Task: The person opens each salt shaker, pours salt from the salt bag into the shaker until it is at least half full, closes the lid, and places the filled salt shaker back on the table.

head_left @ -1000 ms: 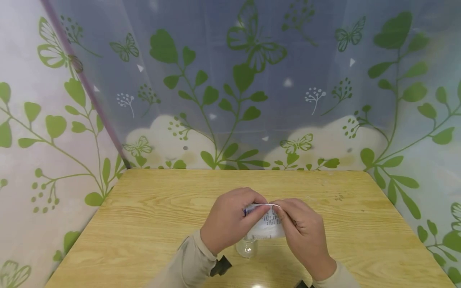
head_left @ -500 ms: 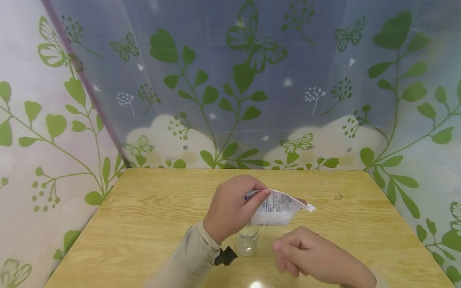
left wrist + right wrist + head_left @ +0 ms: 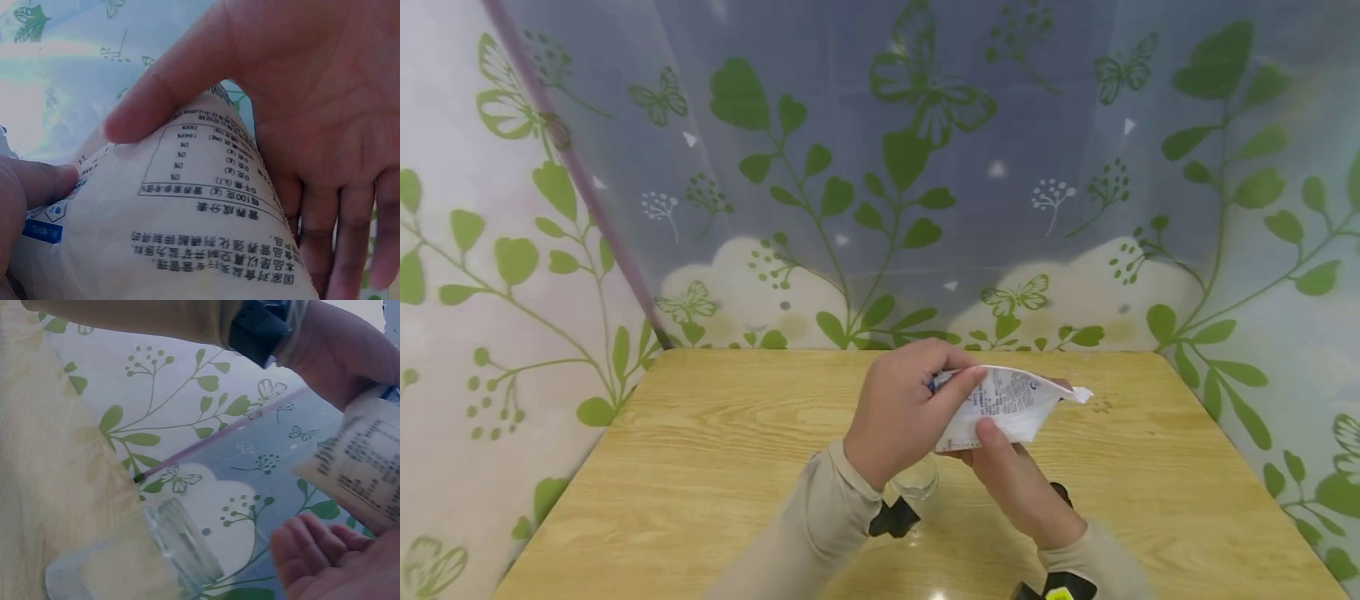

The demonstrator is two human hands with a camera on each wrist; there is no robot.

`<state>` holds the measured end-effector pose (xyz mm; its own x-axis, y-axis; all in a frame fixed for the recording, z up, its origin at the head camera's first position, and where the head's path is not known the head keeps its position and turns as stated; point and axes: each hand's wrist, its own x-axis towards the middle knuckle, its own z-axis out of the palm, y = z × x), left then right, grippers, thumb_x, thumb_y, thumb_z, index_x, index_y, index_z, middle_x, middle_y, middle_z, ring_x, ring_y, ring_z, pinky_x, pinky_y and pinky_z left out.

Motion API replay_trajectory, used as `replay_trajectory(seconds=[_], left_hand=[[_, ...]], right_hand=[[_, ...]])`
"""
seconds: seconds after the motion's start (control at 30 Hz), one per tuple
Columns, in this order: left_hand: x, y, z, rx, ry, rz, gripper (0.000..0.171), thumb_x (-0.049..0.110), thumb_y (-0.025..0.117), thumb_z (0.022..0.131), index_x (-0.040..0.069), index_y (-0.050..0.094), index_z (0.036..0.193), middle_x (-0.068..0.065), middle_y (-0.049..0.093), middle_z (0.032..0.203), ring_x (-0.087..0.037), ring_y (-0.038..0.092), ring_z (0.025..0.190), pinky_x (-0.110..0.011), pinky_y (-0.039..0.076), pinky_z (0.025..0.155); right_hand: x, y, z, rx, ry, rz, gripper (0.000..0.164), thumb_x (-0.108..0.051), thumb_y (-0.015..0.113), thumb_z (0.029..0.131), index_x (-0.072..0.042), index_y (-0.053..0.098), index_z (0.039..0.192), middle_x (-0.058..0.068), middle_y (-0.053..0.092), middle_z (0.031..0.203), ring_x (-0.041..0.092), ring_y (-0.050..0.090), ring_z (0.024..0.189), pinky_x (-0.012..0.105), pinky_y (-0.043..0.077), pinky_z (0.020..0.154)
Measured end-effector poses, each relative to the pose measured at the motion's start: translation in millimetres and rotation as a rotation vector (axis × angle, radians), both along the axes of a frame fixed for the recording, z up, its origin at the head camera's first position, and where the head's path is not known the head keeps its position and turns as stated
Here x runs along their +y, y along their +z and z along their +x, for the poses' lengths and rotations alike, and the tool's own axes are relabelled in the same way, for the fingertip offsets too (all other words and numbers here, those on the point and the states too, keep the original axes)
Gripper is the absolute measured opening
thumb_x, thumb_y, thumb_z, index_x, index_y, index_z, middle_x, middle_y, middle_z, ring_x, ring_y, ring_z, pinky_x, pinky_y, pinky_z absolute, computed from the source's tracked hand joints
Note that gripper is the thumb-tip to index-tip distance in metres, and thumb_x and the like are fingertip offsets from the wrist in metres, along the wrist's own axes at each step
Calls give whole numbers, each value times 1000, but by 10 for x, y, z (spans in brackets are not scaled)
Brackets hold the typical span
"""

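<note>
White printed packet [image 3: 1015, 400] hangs above the wooden table [image 3: 715, 433], near the glass jar [image 3: 917, 477], which shows no lid on its rim. Left hand [image 3: 904, 408] pinches the packet at its upper edge between thumb and fingers. Right hand [image 3: 1013, 479] touches its near face by the thumb, the other fingers loose and almost straight, not clasping. If the left pinch slips, the packet may swing down and, if its white corner [image 3: 1082, 395] is torn, spill beside the jar. The black wrist device [image 3: 895, 517] is near the jar, so a low turn of the wrist could knock it. Whether the packet is unsealed, I cannot tell. Right fingers hide partly behind it in the head view, the hands cover some of the jar, and both wrist views cut the packet
</note>
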<state>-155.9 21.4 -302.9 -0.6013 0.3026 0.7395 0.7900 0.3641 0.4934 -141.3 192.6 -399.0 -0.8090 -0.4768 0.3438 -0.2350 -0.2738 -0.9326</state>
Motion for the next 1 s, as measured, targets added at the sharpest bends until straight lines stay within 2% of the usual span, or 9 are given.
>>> replay_trajectory(seconds=[0.13, 0.23, 0.37, 0.6, 0.83, 1.0], left_hand=[[27, -19, -30, -31, 20, -2, 9, 20, 76, 96, 12, 78, 94, 3, 74, 89, -6, 63, 73, -20, 48, 64], [43, -41, -62, -46, 40, -15, 10, 22, 76, 96, 12, 78, 95, 2, 74, 89, -6, 63, 74, -22, 49, 65], [52, -94, -97, -85, 49, -27, 10, 23, 75, 96, 13, 78, 95, 2, 75, 89, -7, 64, 75, -23, 49, 65], [24, -209, -162, -191, 21, -44, 11, 26, 75, 97, 16, 79, 98, 6, 76, 93, -4, 62, 75, -24, 50, 66], [-69, -294, -242, -322, -16, -93, 11, 29, 74, 98, 20, 79, 96, 12, 73, 91, -2, 64, 74, -25, 55, 68], [-148, -351, -286, -358, -26, -163, 10, 28, 73, 98, 20, 79, 95, 14, 71, 87, -2, 63, 75, -25, 55, 69]], right_hand=[[-78, -39, -32, -21, -66, -116, 37, -39, 28, 114, -27, 39, 148, -9, 56, 140, 7, 57, 126, 29, 48, 104], [-110, -72, -76, -22, -75, -187, 36, -37, 28, 114, -26, 42, 146, -6, 61, 134, 10, 64, 118, 35, 55, 98], [-123, -126, -120, -21, -109, -225, 34, -32, 28, 115, -24, 46, 143, -5, 65, 129, 12, 69, 112, 39, 58, 93], [-107, -198, -129, -61, -251, -150, 31, -31, 29, 115, -21, 44, 141, -4, 66, 121, 12, 70, 104, 35, 60, 85], [-46, -284, -142, -106, -366, -3, 43, -35, 28, 115, -8, 34, 148, 1, 66, 117, 16, 70, 96, 34, 60, 75], [-8, -352, -173, -155, -415, 75, 49, -38, 31, 114, -5, 33, 150, 7, 65, 120, 19, 70, 95, 33, 58, 76]])
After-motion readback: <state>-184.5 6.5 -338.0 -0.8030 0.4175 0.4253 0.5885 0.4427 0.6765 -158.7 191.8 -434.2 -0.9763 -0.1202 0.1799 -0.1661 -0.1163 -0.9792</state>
